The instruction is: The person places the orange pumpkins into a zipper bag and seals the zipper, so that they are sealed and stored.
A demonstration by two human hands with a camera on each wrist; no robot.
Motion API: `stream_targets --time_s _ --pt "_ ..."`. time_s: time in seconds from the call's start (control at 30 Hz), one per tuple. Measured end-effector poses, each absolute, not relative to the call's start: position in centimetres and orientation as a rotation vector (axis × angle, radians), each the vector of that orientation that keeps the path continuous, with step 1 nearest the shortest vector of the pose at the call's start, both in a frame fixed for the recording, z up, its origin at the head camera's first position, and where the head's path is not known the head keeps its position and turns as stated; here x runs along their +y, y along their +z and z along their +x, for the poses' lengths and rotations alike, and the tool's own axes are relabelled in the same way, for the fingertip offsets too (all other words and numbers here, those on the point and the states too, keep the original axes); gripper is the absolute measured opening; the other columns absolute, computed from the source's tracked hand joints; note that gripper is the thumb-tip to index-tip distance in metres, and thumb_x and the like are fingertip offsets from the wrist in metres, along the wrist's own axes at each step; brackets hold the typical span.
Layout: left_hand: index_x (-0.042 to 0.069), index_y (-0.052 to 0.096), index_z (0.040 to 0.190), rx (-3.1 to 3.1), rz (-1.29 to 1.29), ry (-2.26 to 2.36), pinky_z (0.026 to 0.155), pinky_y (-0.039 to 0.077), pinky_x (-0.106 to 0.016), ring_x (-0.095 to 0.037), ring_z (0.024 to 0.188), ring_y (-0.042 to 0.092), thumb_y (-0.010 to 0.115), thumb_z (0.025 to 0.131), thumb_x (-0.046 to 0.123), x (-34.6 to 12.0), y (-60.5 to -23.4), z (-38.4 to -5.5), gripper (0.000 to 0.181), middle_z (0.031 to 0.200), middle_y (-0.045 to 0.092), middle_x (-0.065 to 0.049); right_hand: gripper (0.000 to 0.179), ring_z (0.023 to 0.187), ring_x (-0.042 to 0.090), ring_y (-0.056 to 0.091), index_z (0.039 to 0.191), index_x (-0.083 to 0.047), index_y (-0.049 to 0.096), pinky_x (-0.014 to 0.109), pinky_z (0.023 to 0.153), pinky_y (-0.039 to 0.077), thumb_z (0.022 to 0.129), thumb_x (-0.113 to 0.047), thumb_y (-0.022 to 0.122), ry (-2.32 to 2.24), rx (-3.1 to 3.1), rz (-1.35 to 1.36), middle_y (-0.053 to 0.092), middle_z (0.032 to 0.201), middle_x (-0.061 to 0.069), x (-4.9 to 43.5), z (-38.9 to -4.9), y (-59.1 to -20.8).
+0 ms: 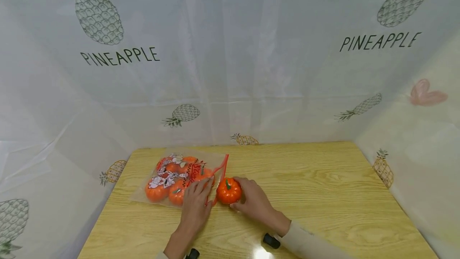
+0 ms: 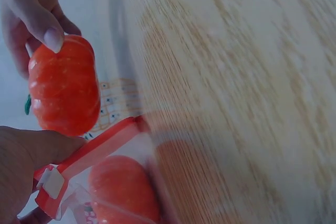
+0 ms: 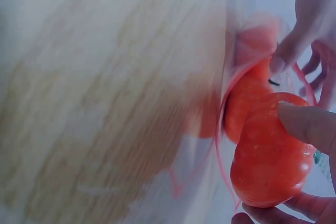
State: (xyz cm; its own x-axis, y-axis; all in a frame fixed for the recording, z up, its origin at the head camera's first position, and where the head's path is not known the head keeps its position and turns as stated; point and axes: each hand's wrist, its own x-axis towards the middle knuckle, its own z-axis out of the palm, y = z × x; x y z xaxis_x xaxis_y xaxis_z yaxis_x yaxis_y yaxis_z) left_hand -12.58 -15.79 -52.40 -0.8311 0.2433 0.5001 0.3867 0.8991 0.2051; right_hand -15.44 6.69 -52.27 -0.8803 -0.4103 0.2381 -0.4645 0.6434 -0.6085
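Note:
My right hand grips a small orange-red pumpkin with a green stem, thumb on one side and fingers on the other. It is at the mouth of a clear zip bag with red edging and printed cartoon figures. Several more pumpkins lie inside the bag. My left hand holds the near side of the bag's mouth. In the left wrist view its thumb and a finger pinch the red edge beside a white slider. The right wrist view shows the mouth spread apart.
The bag lies on the left part of a light wooden table. White sheeting printed with pineapples stands behind the table and along both sides. A black wrist strap piece sits at the right cuff.

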Motion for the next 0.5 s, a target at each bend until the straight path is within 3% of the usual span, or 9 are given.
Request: stream_targets --time_s 0.5 --pt "0.004 0.069 0.139 -2.535 -0.479 -0.455 0.101 0.049 -0.056 -0.035 0.119 0.058 0.096 0.071 0.001 -15.9 -52.4 -12.6 0.073 0.131 0.067 -0.010 0.078 0.115 0.026 0.061 0.146 -0.003 0.056 0.047 0.100 0.054 0.081 -0.024 0.094 0.990 -2.809 0.799 0.066 0.138 0.009 5.0 -15.1 -52.2"
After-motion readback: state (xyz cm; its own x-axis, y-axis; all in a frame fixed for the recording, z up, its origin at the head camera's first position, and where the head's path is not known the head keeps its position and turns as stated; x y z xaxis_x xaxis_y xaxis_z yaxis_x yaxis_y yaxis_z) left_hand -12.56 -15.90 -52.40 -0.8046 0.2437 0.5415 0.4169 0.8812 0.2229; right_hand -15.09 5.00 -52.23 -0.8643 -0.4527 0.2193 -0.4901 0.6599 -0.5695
